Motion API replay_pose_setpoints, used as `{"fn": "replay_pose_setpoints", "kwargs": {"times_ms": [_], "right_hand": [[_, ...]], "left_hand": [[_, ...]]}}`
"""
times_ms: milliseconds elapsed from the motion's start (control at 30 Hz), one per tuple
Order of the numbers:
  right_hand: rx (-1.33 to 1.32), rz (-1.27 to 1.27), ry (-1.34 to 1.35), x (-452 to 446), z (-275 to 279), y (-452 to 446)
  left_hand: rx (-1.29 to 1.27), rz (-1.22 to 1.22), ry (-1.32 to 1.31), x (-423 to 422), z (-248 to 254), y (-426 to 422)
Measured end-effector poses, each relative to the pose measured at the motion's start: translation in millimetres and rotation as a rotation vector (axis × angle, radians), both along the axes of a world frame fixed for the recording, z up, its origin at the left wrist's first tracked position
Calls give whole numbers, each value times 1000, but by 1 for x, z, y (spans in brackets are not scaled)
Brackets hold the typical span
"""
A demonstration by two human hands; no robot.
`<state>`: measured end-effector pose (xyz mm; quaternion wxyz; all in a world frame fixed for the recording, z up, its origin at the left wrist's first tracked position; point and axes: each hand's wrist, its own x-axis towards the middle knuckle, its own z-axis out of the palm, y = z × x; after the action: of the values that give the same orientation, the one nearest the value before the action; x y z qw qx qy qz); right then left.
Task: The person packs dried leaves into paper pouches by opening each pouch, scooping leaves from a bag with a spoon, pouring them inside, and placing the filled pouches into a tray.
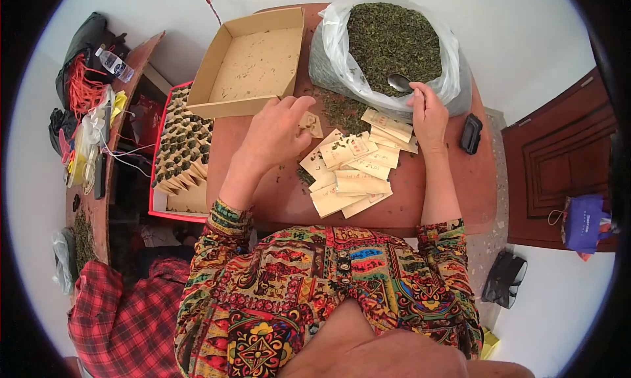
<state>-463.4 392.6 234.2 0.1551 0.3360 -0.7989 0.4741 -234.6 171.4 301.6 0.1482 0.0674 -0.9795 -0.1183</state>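
My right hand (pixel 428 115) grips a metal spoon (pixel 398 82) by its handle, with the bowl over the loose dried tea leaves (pixel 394 43) in a clear plastic bag (pixel 338 33). My left hand (pixel 276 131) is above the table's middle, thumb and forefinger apart. A small paper piece (pixel 311 123) shows beside those fingers; whether they touch it I cannot tell. Several flat tan paper packets (pixel 361 184) with printing lie overlapped in a pile between my hands, tea bits scattered on them.
A shallow cardboard box (pixel 256 56) stands at the back left. Below it, a red-edged box (pixel 181 135) holds rows of upright packets. A black object (pixel 470 133) lies at the right of the brown table (pixel 460 194). A side shelf holds a water bottle (pixel 114 65) and red strings.
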Motion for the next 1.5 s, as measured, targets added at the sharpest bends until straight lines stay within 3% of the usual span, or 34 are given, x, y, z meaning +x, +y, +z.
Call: {"fn": "replay_pose_setpoints", "kwargs": {"times_ms": [267,467,567,667,800,933,1067,1300,1500], "right_hand": [[-175,-46,30,2,6,6],[-394,186,-78,32,20,3],[-347,336,-26,51,23,2],[-123,422,222,53,27,4],[-238,376,74,52,21,-2],[-359,362,-228,57,21,-2],[-381,399,-320,60,23,-1],[-278,370,-167,60,20,-2],[-297,343,-140,59,21,1]], "left_hand": [[157,-148,-90,-24,8,2],[279,-180,43,-41,-10,7],[421,-122,4,-41,-9,13],[628,-64,-28,-42,-24,10],[819,-46,-7,-40,-39,10],[779,-29,34,-41,-56,13],[494,4,142,-42,-56,20],[197,27,359,-44,-58,24],[233,54,372,-44,-60,29]]}}
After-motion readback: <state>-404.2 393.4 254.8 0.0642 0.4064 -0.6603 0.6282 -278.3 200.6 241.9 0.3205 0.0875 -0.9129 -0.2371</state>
